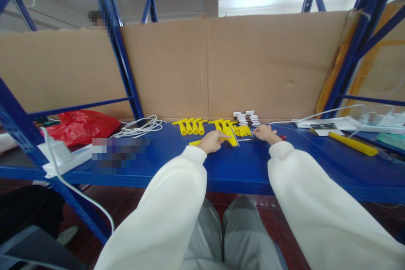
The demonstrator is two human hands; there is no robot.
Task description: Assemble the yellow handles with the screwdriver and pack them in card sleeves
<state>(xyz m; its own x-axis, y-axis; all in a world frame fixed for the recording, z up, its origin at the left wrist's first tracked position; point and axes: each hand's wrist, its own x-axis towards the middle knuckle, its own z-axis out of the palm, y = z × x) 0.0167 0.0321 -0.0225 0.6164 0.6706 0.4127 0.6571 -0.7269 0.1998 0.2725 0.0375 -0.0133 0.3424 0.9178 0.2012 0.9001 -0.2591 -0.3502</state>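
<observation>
Left hand (211, 141) gripping a yellow T-shaped plastic tool (233, 140), front-left of the stack of flat white-and-black packs (245, 119); right hand (265, 133) front-right of that stack, and whether it's holding anything, I can't tell!

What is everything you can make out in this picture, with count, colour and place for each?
Shelf: one, blue, across the middle
Cardboard panels: several, brown, behind the shelf
Red bag: one, red, left end
Cable: coiled, white, right of the bag
Power strips: two, white, toward either end
T-shaped tools: four, yellow, left row; more beside them, partly hidden
Held tool: one, yellow, mid-shelf
Small pieces: several, yellow, near the right hand
Stack: several pieces, white and black, against the cardboard
Long piece: one, yellow, right side
Trousers: one pair, grey, below
Sleeves: two, white, foreground
Hands: two, bare, mid-shelf
</observation>
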